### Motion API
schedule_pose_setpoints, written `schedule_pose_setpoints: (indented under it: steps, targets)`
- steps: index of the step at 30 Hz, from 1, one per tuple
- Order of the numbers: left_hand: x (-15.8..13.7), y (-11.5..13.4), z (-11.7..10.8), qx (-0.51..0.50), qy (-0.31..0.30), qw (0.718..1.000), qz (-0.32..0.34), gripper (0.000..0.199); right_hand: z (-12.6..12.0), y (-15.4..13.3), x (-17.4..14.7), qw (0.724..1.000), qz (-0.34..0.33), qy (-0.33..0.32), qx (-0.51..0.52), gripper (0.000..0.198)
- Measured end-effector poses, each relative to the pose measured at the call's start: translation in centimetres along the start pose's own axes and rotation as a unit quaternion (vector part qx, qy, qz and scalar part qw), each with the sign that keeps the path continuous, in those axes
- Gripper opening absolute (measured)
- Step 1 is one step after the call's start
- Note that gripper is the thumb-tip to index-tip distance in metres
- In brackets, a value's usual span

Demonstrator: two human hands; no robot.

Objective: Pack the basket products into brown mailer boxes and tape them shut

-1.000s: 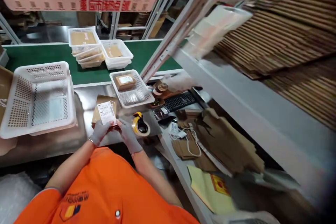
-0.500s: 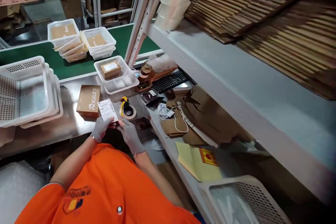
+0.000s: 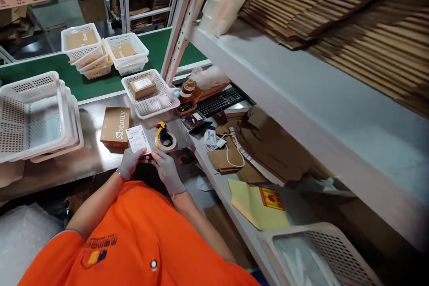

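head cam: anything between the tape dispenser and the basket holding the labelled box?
Nothing. In the head view, only bare steel table shows between the tape dispenser and the basket holding the labelled box.

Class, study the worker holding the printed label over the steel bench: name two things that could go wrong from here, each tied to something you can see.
1. Both gloved hands, left hand and right hand, pinch the label by its lower edge; it might curl or stick to a glove.
2. The tape dispenser lies close beside the brown box; a sideways reach could knock it.
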State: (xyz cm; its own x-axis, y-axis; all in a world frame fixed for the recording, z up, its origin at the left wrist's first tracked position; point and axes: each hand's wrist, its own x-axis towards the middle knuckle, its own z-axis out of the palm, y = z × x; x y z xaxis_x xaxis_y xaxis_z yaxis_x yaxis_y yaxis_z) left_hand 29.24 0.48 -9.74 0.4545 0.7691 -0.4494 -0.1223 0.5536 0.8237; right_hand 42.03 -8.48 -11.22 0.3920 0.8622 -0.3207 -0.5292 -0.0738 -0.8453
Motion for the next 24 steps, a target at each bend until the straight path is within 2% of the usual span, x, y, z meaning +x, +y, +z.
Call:
schedule_pose_setpoints:
  steps: [4, 6, 8, 10, 11, 13, 15, 16, 20, 22, 24]
  targets:
    - [1.0, 1.6, -1.8, 0.016, -0.025, 1.0, -0.001, 0.053, 2.0, 0.7, 1.6, 0.999, -0.028, -0.001, -0.016, 0.039]
    - [1.6, 2.3, -2.9, 0.051, -0.008, 0.999, 0.016, 0.053, 3.1, 1.4, 2.7, 0.998, -0.047, 0.013, -0.026, 0.04]
    - [2.0, 3.0, -4.0, 0.109, 0.051, 0.991, 0.066, 0.055, 4.1, 2.1, 3.7, 0.997, -0.063, 0.036, -0.033, 0.04]
    - [2.2, 3.9, -5.2, 0.169, 0.107, 0.969, 0.147, 0.058, 5.1, 2.8, 4.5, 0.995, -0.07, 0.054, -0.038, 0.039]
    - [2.2, 4.3, -5.7, 0.196, 0.109, 0.957, 0.186, 0.054, 5.5, 3.1, 4.9, 0.995, -0.073, 0.052, -0.047, 0.039]
    - [2.2, 5.2, -6.8, 0.239, 0.047, 0.943, 0.227, 0.032, 6.5, 3.3, 5.5, 0.993, -0.077, 0.035, -0.08, 0.039]
    - [2.2, 5.9, -7.8, 0.264, -0.029, 0.94, 0.216, 0.011, 7.4, 3.4, 5.9, 0.99, -0.079, 0.011, -0.117, 0.039]
    - [2.2, 6.2, -8.2, 0.269, -0.045, 0.94, 0.203, 0.009, 7.9, 3.4, 6.1, 0.988, -0.08, 0.003, -0.133, 0.039]
    - [3.3, 6.3, -10.1, 0.252, -0.016, 0.954, 0.159, 0.019, 9.5, 3.5, 6.9, 0.983, -0.075, -0.011, -0.166, 0.037]
    - [4.2, 6.2, -11.1, 0.168, -0.015, 0.98, 0.102, 0.027, 9.7, 3.3, 7.3, 0.985, -0.057, -0.032, -0.158, 0.035]
    - [5.3, 6.3, -12.0, 0.034, -0.027, 0.998, 0.038, 0.03, 9.3, 2.8, 7.7, 0.986, -0.047, -0.044, -0.153, 0.036]
